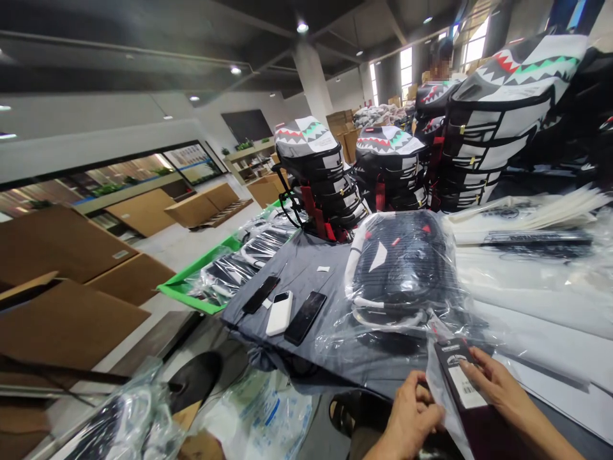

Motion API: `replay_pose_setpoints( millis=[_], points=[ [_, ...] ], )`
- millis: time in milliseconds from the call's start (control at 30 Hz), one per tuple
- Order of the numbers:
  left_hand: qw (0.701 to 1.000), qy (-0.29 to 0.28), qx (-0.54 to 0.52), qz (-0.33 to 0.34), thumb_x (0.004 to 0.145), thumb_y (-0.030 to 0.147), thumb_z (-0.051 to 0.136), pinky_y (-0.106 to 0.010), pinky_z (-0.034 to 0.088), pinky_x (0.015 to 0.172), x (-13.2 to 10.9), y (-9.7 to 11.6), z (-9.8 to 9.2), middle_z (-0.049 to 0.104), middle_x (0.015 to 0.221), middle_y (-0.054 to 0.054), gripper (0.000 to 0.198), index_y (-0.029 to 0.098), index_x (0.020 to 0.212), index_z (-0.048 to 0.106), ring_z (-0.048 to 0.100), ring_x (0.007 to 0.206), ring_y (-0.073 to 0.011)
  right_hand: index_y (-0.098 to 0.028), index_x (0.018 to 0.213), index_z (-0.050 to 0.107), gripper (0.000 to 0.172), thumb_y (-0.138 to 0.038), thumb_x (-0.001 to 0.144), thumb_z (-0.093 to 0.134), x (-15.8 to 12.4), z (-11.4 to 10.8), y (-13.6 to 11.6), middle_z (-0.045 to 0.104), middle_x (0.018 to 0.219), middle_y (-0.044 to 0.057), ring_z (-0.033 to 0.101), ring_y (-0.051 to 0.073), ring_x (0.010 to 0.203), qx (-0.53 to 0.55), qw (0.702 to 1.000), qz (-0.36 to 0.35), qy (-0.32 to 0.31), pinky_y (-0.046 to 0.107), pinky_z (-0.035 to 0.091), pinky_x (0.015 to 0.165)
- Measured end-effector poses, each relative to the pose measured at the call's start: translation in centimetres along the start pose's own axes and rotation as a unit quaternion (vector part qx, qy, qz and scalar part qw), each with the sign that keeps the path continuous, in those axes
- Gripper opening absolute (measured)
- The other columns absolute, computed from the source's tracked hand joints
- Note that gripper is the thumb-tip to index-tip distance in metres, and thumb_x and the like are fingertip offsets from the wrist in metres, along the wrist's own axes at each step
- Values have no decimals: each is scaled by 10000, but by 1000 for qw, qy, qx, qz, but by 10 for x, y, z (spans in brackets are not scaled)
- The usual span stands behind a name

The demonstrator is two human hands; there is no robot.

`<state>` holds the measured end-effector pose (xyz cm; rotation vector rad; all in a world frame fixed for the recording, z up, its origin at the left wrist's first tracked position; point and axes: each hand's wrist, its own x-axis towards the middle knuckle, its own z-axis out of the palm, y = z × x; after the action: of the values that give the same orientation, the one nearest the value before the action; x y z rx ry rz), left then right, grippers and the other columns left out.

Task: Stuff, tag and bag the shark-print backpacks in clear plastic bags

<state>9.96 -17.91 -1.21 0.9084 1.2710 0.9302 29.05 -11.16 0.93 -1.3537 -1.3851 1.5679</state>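
Barcode tag (458,378) in right hand (502,391) (left hand (412,423) beside)

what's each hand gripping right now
Left hand: closed, holding a clear plastic bag.
Right hand: closed, pinching a black card tag with white barcode label.

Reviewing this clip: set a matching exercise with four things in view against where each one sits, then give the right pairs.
Things:
1. Barcode tag
2. White handheld device
3. Black backpack
4. Green tray

Places:
A. On the grey cloth, between two black phones
B. Against the fingers of the right hand
C. Left of the grey cloth, holding bagged goods
D. Sealed in clear plastic, right of the phones

Pairs: 1-B, 2-A, 3-D, 4-C
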Motion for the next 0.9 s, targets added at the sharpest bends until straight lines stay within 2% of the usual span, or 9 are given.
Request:
replay_pose_setpoints(
  millis=[167, 267, 367, 433, 533, 600, 667, 800, 900],
  points=[
    [991, 45, -118, -42, 589, 561, 835, -223, 377, 548, 19, -6, 20, 554, 566, 40, 504, 171, 784, 583, 476, 508, -95, -214, 933, 706, 567, -745, 736, 669, 3, -7, 1, 749, 1011, 109, 685, 331, 967, -48, 997, -51, 23, 404, 579, 855],
    [989, 5, -134, -57, 586, 595, 841, -245, 399, 554, 16, -20, 23, 550, 547, 30, 510, 164, 739, 615, 467, 488, -102, -216, 849, 630, 536, -742, 747, 647, 8, -14, 18, 715, 838, 63, 669, 267, 806, -64, 997, -40, 29, 352, 559, 719],
    [990, -122, 8, -65, 677, 600, 779, -298, 465, 568, 6, -15, 8, 609, 589, -12, 452, 169, 756, 667, 536, 503, -158, -239, 756, 512, 526, -750, 714, 629, 14, -24, 34, 620, 659, 4, 595, 210, 634, -122, 992, -31, 31, 307, 473, 577],
    [971, -134, 200, 14, 811, 498, 706, -335, 508, 659, 6, 5, -7, 687, 703, -59, 323, 177, 850, 718, 638, 632, -223, -250, 732, 499, 478, -713, 709, 611, 16, -28, 38, 615, 638, 1, 592, 214, 626, -189, 980, -50, 48, 314, 458, 590],
    [841, -113, 453, 275, 944, 263, 603, -382, 476, 945, 27, 49, -16, 727, 1151, -137, 300, 218, 1228, 685, 665, 1081, -295, -264, 773, 555, 379, -643, 748, 557, 11, -26, 37, 687, 711, 25, 647, 249, 681, -296, 945, -83, 113, 338, 472, 644],
    [712, -192, 517, 436, 1002, 212, 518, -409, 391, 1077, 53, 74, -7, 605, 1414, -142, 362, 254, 1350, 612, 522, 1338, -304, -273, 873, 598, 309, -556, 798, 501, 3, -20, 39, 723, 762, 47, 681, 274, 692, -351, 918, -86, 161, 342, 465, 610],
    [591, -275, 542, 531, 1022, 200, 485, -395, 372, 1081, 81, 92, 10, 622, 1379, -141, 328, 234, 1313, 632, 496, 1355, -285, -264, 981, 634, 315, -466, 820, 454, -10, -14, 48, 729, 753, 65, 705, 298, 683, -397, 894, -79, 195, 348, 463, 570],
    [438, -385, 594, 555, 924, 177, 647, -357, 439, 862, 118, 104, 44, 704, 890, -90, 89, 212, 958, 722, 608, 1006, -248, -278, 927, 704, 338, -492, 866, 451, -46, -10, 72, 732, 732, 58, 730, 292, 694, -411, 885, -86, 200, 361, 533, 599],
    [412, -459, 575, 537, 829, 130, 733, -339, 438, 769, 125, 103, 58, 674, 823, -51, 162, 244, 731, 672, 592, 944, -226, -287, 785, 709, 386, -554, 921, 465, -76, -6, 74, 720, 767, 59, 728, 248, 701, -401, 876, -153, 222, 322, 559, 614]
  ],
)
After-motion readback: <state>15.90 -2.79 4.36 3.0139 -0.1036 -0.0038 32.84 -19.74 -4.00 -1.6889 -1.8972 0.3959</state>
